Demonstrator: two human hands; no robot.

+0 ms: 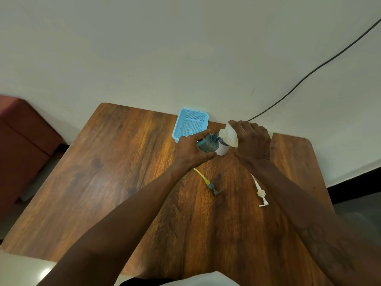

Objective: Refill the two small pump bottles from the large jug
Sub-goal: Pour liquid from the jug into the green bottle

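My left hand (191, 149) grips a small clear bluish bottle (208, 143) with its neck open, standing on the wooden table (123, 172). My right hand (252, 141) holds the large cream jug (229, 134) tilted to the left, its spout at the bluish bottle's neck. A small white bottle (223, 148) stands right beside the bluish one, under the jug. Two removed pumps lie on the table nearer me: a yellow-tubed grey pump (207, 183) and a white pump (260, 193).
A light blue mesh basket (190, 124) sits at the table's far edge against the wall, just behind my left hand. A black cable (309, 75) runs down the wall to the table's back right. A dark red seat (22, 141) stands at the left.
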